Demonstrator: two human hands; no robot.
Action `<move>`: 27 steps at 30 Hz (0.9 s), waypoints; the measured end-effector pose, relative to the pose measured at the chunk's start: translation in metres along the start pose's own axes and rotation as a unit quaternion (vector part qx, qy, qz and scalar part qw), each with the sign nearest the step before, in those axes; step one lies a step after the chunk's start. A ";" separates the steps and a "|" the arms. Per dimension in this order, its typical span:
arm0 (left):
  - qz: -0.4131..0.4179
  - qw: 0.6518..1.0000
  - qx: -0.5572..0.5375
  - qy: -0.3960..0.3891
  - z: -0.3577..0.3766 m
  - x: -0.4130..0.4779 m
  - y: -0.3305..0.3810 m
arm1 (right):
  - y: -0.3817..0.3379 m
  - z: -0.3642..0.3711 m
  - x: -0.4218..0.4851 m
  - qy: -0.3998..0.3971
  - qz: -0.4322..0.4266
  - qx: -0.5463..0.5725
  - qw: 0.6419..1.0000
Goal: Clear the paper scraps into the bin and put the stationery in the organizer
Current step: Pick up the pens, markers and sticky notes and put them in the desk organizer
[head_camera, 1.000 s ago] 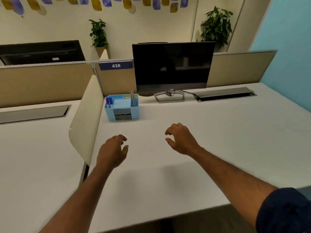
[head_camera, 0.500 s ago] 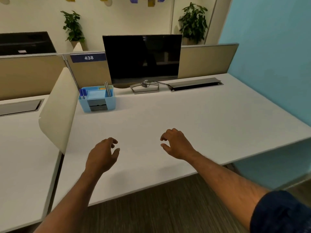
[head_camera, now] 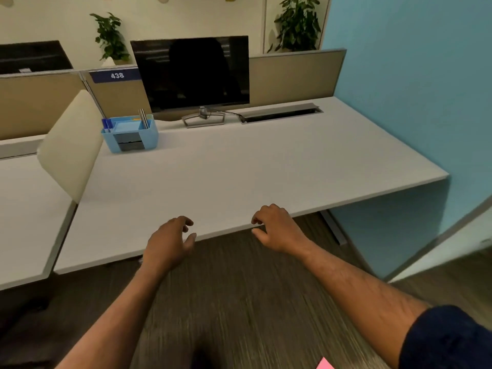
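Hands point(head_camera: 170, 243) pulled back to desk point(head_camera: 239, 177) edge | organizer point(head_camera: 130, 134) far-left, well apart

I'm standing in an open-plan office. Past my left hand point(head_camera: 170, 245) and right hand point(head_camera: 279, 230) runs a white desk point(head_camera: 253, 171) with a dark monitor point(head_camera: 191, 73) at its far edge and a cable hatch point(head_camera: 282, 115) set into the top beyond my right hand. Tan partition screens point(head_camera: 295, 75) close off the back, one carrying a blue plate numbered 438 point(head_camera: 115, 75). Far ahead of my left hand sits a blue desk organizer point(head_camera: 130, 134), and potted plants point(head_camera: 298, 22) stand behind the screens. Grey carpet point(head_camera: 239, 302) lies under my arms.
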State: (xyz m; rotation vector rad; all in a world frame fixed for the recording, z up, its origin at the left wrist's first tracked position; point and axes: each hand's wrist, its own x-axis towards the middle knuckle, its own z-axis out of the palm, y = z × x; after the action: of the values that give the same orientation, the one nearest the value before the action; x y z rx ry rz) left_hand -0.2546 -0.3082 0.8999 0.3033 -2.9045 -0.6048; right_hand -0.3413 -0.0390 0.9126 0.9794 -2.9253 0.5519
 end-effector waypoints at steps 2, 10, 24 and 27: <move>0.002 1.000 -0.013 -0.005 0.007 -0.020 0.018 | 0.006 -0.002 -0.028 0.000 0.008 0.007 1.000; -0.001 0.993 -0.073 -0.090 0.045 -0.085 0.059 | 0.032 0.013 -0.134 -0.034 0.091 0.060 0.993; -0.018 0.934 -0.086 -0.347 0.166 -0.174 0.055 | 0.091 0.097 -0.322 -0.095 0.345 0.192 0.914; -0.033 0.917 -0.066 -0.392 0.203 -0.202 0.054 | 0.122 0.127 -0.366 -0.143 0.386 0.193 0.891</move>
State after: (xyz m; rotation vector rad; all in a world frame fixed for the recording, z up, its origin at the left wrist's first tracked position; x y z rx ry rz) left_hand -0.1078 -0.1372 0.7153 0.1599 -3.5827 -1.1545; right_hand -0.1050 0.2232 0.7108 -0.2112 -3.4846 1.1144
